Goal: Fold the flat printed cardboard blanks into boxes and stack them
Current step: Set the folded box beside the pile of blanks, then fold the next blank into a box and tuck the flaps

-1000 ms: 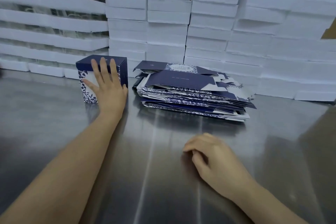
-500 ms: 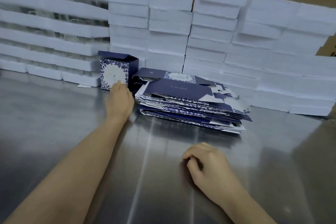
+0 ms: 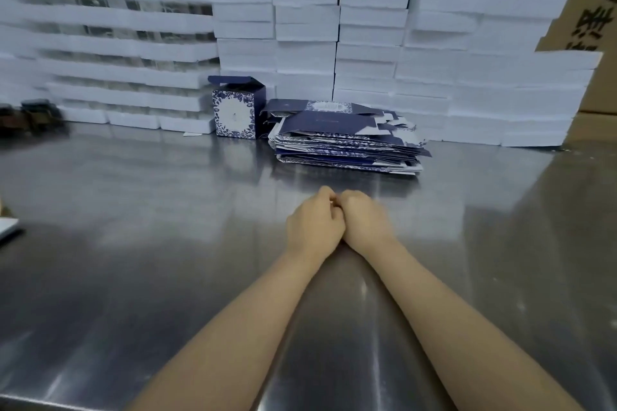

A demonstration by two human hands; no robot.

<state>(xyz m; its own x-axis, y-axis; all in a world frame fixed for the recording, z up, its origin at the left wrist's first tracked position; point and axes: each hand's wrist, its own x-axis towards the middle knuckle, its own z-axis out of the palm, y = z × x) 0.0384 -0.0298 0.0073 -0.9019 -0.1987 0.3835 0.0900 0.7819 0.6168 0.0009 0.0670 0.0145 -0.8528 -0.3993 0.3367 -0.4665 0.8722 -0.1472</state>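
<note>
— How many of each?
— One folded box (image 3: 235,117), one pile of flat blanks (image 3: 347,143), its sheets too tightly packed to count, and two hands.
— Where, going by the pile?
— The box stands upright just left of it, top flap raised. The left hand (image 3: 314,227) and right hand (image 3: 365,223) lie on the steel table (image 3: 133,210) in front of the pile, well apart from it. Their fingers are curled, knuckles touching, gripping nothing.

folded box (image 3: 236,112): upright, top flap open | flat blanks (image 3: 347,140): messy pile just right, apart
</note>
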